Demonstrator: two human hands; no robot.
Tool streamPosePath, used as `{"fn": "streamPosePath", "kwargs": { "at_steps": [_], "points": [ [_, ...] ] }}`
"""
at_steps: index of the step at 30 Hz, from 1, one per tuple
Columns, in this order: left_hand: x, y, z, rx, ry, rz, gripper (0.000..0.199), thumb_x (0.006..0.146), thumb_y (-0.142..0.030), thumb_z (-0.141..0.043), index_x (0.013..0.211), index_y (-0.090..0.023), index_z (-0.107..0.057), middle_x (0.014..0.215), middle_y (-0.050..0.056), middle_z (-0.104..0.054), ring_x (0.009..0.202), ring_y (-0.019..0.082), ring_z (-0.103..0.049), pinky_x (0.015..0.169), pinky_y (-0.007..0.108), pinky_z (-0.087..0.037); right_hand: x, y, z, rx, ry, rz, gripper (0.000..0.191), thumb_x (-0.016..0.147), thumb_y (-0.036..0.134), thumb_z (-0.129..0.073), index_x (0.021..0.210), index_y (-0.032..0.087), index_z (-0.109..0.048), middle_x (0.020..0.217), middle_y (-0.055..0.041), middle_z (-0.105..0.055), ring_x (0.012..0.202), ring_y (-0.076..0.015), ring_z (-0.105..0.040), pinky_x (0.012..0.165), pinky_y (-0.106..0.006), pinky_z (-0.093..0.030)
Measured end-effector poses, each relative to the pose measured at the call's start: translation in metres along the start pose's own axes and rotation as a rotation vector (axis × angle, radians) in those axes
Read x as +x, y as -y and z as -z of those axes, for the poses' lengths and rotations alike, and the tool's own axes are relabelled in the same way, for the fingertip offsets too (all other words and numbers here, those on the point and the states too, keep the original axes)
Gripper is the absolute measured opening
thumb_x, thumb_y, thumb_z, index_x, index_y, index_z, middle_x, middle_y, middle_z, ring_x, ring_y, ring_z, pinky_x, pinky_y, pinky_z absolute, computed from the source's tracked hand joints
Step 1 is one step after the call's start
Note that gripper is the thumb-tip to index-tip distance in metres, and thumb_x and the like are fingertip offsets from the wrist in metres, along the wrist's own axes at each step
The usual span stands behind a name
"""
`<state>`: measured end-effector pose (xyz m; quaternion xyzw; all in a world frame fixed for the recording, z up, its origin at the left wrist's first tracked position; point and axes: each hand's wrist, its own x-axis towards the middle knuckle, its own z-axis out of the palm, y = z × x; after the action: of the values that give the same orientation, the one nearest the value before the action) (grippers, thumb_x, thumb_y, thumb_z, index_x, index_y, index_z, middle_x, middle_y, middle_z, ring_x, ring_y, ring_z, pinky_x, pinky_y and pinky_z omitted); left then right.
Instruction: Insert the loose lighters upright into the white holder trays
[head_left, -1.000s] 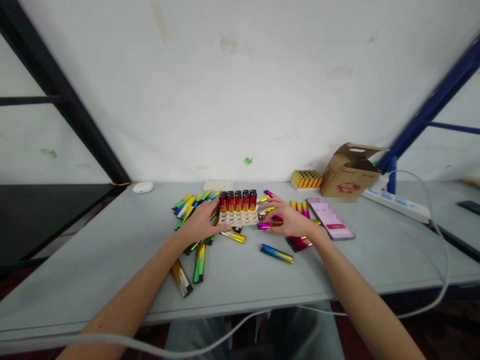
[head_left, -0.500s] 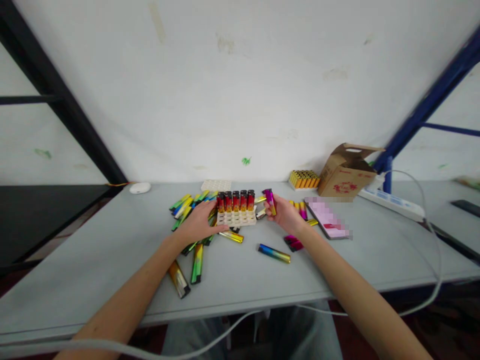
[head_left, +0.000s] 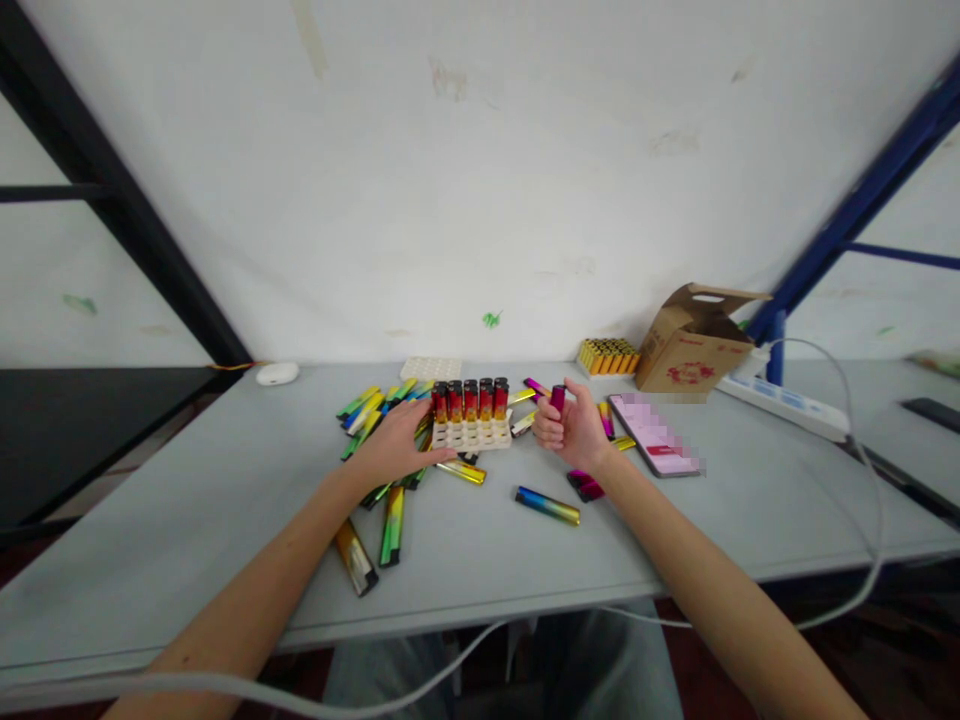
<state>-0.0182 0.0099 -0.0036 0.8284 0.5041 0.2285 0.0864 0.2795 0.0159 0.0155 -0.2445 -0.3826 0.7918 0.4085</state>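
Moved since the previous frame: right hand [head_left: 577,432] and its magenta lighter [head_left: 558,397], shifted rightward, farther from the white perforated tray [head_left: 472,438]; left hand [head_left: 394,440] and tray, practically unchanged.

Item 1: magenta lighter, metallic finish, held upright just right of the tray, above the worktop [head_left: 450,560]. Which end is up: cannot be told. Handling, as judged: light, stiff, smooth enough to slip or roll; best taken around the middle of the body.

Item 2: tray, on the worktop, red-and-black lighters [head_left: 471,402] upright in its rear rows, front holes vacant. Judged light, rigid, easily pushed; hold by its side edges.

Fingers, right: curled closed around the lighter's lower body [head_left: 550,426], thumb raised near its top.

Fingers, left: spread from the thumb, at the tray's left end, thumb by the front corner; any pinch cannot be told.
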Motion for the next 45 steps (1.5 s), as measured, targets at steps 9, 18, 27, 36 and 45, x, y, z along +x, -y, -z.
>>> {"fn": "streamPosePath", "kwargs": {
  "at_steps": [9, 18, 27, 36, 45],
  "points": [
    [0.000, 0.001, -0.001, -0.005, 0.009, -0.014, 0.072, 0.077, -0.063, -0.065, 0.127, -0.012, -0.054, 0.129, 0.019, -0.060, 0.123, 0.036, -0.054, 0.106, 0.050, -0.041, 0.000, 0.000, 0.004, 0.037, 0.006, 0.028, 0.052, 0.079, 0.062, -0.050, 0.053, 0.023, -0.029, 0.046, 0.0097, -0.016, 0.041, -0.0074, -0.010, 0.034, -0.018, -0.018],
    [0.000, 0.002, -0.001, -0.009, -0.001, -0.018, 0.072, 0.075, -0.063, -0.066, 0.127, -0.014, -0.055, 0.128, 0.018, -0.062, 0.122, 0.036, -0.055, 0.105, 0.051, -0.042, 0.001, -0.001, 0.006, 0.025, -0.028, 0.031, 0.048, 0.081, 0.059, -0.048, 0.055, 0.023, -0.029, 0.046, 0.0099, -0.017, 0.039, -0.0073, -0.012, 0.033, -0.017, -0.020],
    [0.000, 0.000, 0.000, 0.000, 0.020, -0.008, 0.076, 0.077, -0.066, -0.063, 0.127, -0.010, -0.053, 0.131, 0.021, -0.059, 0.126, 0.037, -0.052, 0.108, 0.050, -0.039, 0.000, 0.002, 0.001, 0.025, -0.047, -0.005, 0.038, 0.081, 0.050, -0.043, 0.057, 0.024, -0.029, 0.046, 0.0096, -0.018, 0.040, -0.0079, -0.009, 0.034, -0.017, -0.019],
    [0.000, 0.000, 0.000, 0.002, 0.019, 0.008, 0.076, 0.076, -0.066, -0.064, 0.127, -0.011, -0.054, 0.129, 0.020, -0.060, 0.125, 0.037, -0.053, 0.106, 0.049, -0.041, 0.000, 0.003, -0.003, 0.012, -0.077, -0.024, 0.032, 0.079, 0.045, -0.041, 0.057, 0.023, -0.030, 0.047, 0.0096, -0.018, 0.038, -0.0077, -0.011, 0.033, -0.017, -0.018],
    [0.000, 0.000, 0.000, 0.015, 0.011, -0.012, 0.073, 0.077, -0.066, -0.064, 0.124, -0.012, -0.055, 0.127, 0.019, -0.061, 0.123, 0.036, -0.054, 0.105, 0.049, -0.043, 0.001, 0.002, -0.004, 0.010, -0.092, -0.049, 0.035, 0.084, 0.046, -0.036, 0.058, 0.024, -0.030, 0.048, 0.0094, -0.018, 0.040, -0.0081, -0.010, 0.033, -0.017, -0.017]
  ]
}}
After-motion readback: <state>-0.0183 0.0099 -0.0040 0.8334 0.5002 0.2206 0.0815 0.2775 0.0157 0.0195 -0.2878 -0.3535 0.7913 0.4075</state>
